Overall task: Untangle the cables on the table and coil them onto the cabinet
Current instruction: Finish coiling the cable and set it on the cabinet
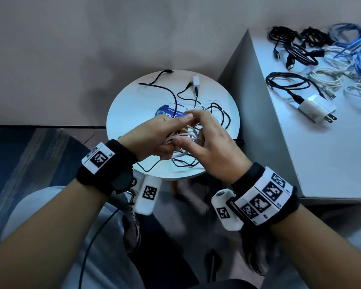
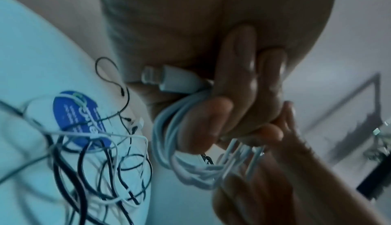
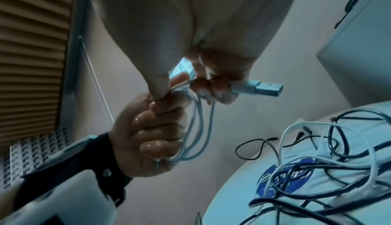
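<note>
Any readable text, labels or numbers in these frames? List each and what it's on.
"Clean as you go": white print on the blue sticker on the round table, partly hidden by the cables.
Larger lettering on the same sticker: covered, unreadable.
Small digits beside the wrist markers: too small to read.
Markers are patterns, not text.
White charger on the cabinet: no legible print.

Both forearms reach forward, banded at the wrists, the hands meeting close together — the left hand (image 1: 154, 140) fisted with fingers curled inward, the right hand (image 1: 215, 144) pinching with its fingertips (image 3: 220, 93) — knuckles nearly touching
</note>
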Action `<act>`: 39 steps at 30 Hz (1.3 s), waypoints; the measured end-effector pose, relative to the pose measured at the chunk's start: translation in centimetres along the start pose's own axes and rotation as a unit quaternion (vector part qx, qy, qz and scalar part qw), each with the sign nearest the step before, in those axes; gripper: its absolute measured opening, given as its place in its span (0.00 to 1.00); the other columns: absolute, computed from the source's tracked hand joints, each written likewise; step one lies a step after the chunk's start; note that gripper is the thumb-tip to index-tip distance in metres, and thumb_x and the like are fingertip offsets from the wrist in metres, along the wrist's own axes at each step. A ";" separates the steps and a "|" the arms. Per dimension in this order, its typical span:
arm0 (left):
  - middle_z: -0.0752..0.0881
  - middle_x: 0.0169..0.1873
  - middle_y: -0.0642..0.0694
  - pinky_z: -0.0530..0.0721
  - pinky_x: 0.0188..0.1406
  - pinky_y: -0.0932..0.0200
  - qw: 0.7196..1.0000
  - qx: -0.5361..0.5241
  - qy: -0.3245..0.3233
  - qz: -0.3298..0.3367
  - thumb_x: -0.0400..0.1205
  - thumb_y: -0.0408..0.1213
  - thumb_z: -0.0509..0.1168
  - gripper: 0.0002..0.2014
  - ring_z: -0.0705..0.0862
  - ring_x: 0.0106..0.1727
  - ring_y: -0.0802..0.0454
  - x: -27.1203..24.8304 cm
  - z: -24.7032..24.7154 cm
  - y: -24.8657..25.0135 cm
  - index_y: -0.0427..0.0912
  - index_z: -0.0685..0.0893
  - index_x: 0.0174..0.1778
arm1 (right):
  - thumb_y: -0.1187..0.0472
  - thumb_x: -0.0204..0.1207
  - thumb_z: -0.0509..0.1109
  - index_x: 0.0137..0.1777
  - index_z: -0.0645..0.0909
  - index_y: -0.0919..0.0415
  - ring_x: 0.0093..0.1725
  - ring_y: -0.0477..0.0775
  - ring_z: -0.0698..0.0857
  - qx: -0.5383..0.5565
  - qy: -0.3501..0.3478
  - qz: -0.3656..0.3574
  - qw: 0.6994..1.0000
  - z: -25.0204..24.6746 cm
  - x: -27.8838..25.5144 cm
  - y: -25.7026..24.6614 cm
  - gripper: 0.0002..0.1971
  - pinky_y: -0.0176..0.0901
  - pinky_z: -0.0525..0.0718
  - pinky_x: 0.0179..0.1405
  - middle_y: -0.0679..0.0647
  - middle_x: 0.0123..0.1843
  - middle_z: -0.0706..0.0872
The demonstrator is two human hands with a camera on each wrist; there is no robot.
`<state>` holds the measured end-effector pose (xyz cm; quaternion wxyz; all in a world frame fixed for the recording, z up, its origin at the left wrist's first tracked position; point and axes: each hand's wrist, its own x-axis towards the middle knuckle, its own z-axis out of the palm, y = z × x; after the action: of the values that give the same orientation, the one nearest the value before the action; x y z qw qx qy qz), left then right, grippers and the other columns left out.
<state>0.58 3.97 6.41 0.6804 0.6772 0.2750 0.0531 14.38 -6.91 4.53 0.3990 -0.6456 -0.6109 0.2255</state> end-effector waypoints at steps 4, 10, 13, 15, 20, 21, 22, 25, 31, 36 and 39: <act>0.60 0.10 0.50 0.65 0.19 0.61 0.995 -0.096 -0.021 -0.016 0.84 0.55 0.60 0.26 0.56 0.13 0.53 -0.1 0.4 -0.2 0.43 0.74 0.22 | 0.46 0.84 0.66 0.53 0.84 0.58 0.43 0.47 0.85 0.035 -0.071 0.050 0.996 -0.6 0.4 0.2 0.14 0.48 0.82 0.49 0.50 0.44 0.89; 0.62 0.11 0.53 0.74 0.21 0.63 0.977 -0.206 0.040 -0.043 0.82 0.55 0.63 0.27 0.60 0.12 0.57 1.1 1.1 -0.8 0.47 0.75 0.16 | 0.55 0.89 0.60 0.38 0.76 0.63 0.17 0.43 0.69 0.258 -0.049 0.157 0.952 -0.8 0.6 0.0 0.18 0.33 0.66 0.18 0.55 0.28 0.84; 0.68 0.17 0.46 0.75 0.25 0.61 0.983 -0.165 0.078 -0.027 0.83 0.54 0.63 0.28 0.65 0.18 0.51 1.3 1.0 -1.1 0.45 0.79 0.18 | 0.53 0.90 0.56 0.41 0.71 0.62 0.17 0.46 0.65 0.371 -0.055 0.199 0.905 -0.3 0.5 -0.1 0.18 0.34 0.62 0.17 0.53 0.27 0.80; 0.76 0.24 0.41 0.80 0.25 0.60 0.986 -0.123 0.113 0.003 0.85 0.52 0.65 0.21 0.74 0.22 0.49 1.2 0.8 -1.1 0.41 0.86 0.31 | 0.51 0.90 0.56 0.41 0.71 0.61 0.17 0.45 0.66 0.338 -0.040 0.199 0.919 -0.2 0.6 0.2 0.18 0.34 0.63 0.17 0.53 0.28 0.78; 0.82 0.28 0.43 0.86 0.27 0.53 0.971 0.085 0.216 0.052 0.85 0.45 0.71 0.15 0.81 0.29 0.47 0.9 -0.8 -1.4 0.34 0.85 0.41 | 0.48 0.89 0.58 0.36 0.71 0.53 0.29 0.47 0.74 0.014 0.009 0.122 0.992 -0.8 0.5 1.4 0.19 0.46 0.73 0.34 0.50 0.30 0.79; 0.82 0.28 0.42 0.87 0.27 0.53 0.971 0.091 0.217 0.052 0.85 0.42 0.71 0.15 0.81 0.29 0.46 0.7 -1.0 -1.4 0.32 0.84 0.42 | 0.48 0.89 0.59 0.36 0.70 0.54 0.31 0.50 0.74 -0.003 0.019 0.116 0.993 -0.8 0.4 1.5 0.19 0.48 0.73 0.36 0.52 0.31 0.79; 0.82 0.29 0.40 0.87 0.27 0.53 0.974 0.079 0.207 0.050 0.85 0.40 0.71 0.15 0.82 0.30 0.44 0.4 -1.1 -1.3 0.28 0.83 0.44 | 0.48 0.89 0.59 0.36 0.70 0.55 0.32 0.52 0.75 -0.014 0.028 0.113 0.993 -0.7 0.4 1.6 0.19 0.49 0.72 0.36 0.54 0.31 0.80; 0.85 0.33 0.39 0.88 0.33 0.56 0.987 0.038 0.151 0.041 0.84 0.36 0.71 0.13 0.85 0.34 0.46 -0.2 -0.6 -0.7 0.25 0.84 0.46 | 0.49 0.89 0.59 0.37 0.70 0.55 0.30 0.50 0.74 -0.021 0.044 0.115 0.992 -0.5 0.5 1.8 0.19 0.44 0.70 0.32 0.56 0.31 0.80; 0.85 0.42 0.42 0.82 0.46 0.58 0.978 0.072 0.175 0.092 0.78 0.40 0.76 0.14 0.84 0.40 0.54 0.0 0.3 -1.0 0.33 0.84 0.49 | 0.50 0.90 0.58 0.39 0.72 0.59 0.19 0.46 0.69 0.211 0.012 0.172 0.962 -0.3 0.7 2.0 0.19 0.39 0.66 0.23 0.51 0.26 0.75; 0.86 0.38 0.41 0.86 0.42 0.57 0.993 0.041 0.102 0.048 0.82 0.32 0.73 0.16 0.87 0.38 0.50 0.5 0.3 -1.3 0.36 0.78 0.62 | 0.49 0.89 0.60 0.38 0.77 0.58 0.20 0.45 0.72 0.214 0.022 0.150 0.965 0.1 0.5 2.2 0.19 0.39 0.67 0.24 0.49 0.26 0.76; 0.84 0.32 0.49 0.81 0.40 0.57 0.952 0.237 0.174 0.085 0.81 0.38 0.72 0.09 0.83 0.35 0.54 1.0 0.7 -1.8 0.43 0.82 0.54 | 0.44 0.85 0.61 0.33 0.77 0.46 0.22 0.43 0.74 0.179 0.041 0.135 0.974 0.9 0.7 2.3 0.19 0.45 0.70 0.27 0.46 0.25 0.78</act>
<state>1.20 3.62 4.36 0.4350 0.8199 0.3354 0.1614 15.16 -5.92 2.36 0.4985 -0.6489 -0.4511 0.3562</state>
